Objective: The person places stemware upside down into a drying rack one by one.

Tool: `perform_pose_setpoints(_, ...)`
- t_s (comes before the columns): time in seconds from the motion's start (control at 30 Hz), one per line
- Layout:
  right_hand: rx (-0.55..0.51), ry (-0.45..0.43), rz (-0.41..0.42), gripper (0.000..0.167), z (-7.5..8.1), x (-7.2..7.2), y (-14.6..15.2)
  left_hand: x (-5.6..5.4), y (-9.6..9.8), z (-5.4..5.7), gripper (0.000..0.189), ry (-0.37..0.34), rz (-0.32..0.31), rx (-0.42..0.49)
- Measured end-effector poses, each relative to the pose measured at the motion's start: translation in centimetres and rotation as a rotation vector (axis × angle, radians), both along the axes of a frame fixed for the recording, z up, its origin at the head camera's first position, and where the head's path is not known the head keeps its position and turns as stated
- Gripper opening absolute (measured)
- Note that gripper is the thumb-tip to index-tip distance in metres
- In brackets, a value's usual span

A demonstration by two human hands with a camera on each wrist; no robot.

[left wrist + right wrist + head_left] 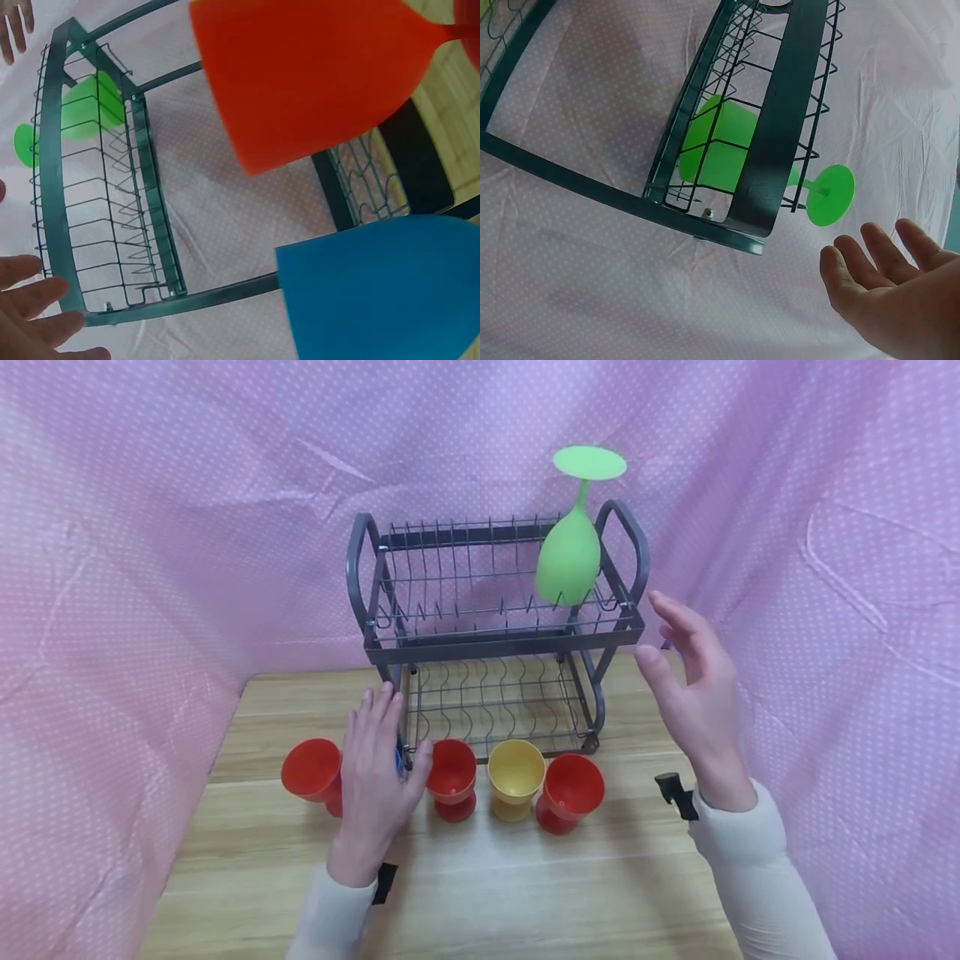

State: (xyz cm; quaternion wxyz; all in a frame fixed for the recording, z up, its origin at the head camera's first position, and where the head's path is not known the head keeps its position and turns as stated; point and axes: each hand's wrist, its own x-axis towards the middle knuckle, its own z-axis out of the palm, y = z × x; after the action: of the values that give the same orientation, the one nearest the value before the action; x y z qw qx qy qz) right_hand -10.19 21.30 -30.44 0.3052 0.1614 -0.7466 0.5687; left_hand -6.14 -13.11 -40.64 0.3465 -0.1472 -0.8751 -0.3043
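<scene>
A green goblet (568, 560) stands upside down at the right end of the upper tier of a dark metal dish rack (465, 649), its foot upward. My right hand (701, 689) is raised beside the rack's right handle, fingers loosely bent and holding nothing. With fingers extended, my left hand (372, 781) hovers over the front row and covers most of a blue goblet (382, 292). To its left stands a red goblet (311, 767). Right of it, also upright, are another red goblet (452, 768), a yellow goblet (516, 768) and a third red goblet (573, 785).
The rack's lower tier (495, 702) has wavy wires and sits on the wooden table (480, 893) behind the goblets. A pink dotted cloth (247, 568) hangs behind and on both sides. Black straps (677, 795) show at my wrists.
</scene>
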Motion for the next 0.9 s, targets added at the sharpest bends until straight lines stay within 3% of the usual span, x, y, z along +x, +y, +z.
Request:
perform_pose_setpoints(0.13,0.036,0.032,0.014,0.048,-1.4,1.0,0.4,0.4,0.2,-0.6,0.065,-0.02,-0.007,-0.012)
perform_pose_setpoints(0.3,0.074,0.036,0.051,0.055,-3.2,2.0,0.6,1.0,0.3,-1.3,0.069,-0.095,-0.039,-0.016)
perform_pose_setpoints(0.53,0.14,-0.038,0.042,0.058,-5.2,3.1,1.2,1.6,0.3,-2.1,0.074,-0.196,-0.079,-0.06)
perform_pose_setpoints(0.9,0.294,-0.176,0.054,0.06,-9.3,4.0,0.6,2.3,0.1,-3.7,0.08,-0.242,-0.087,-0.128)
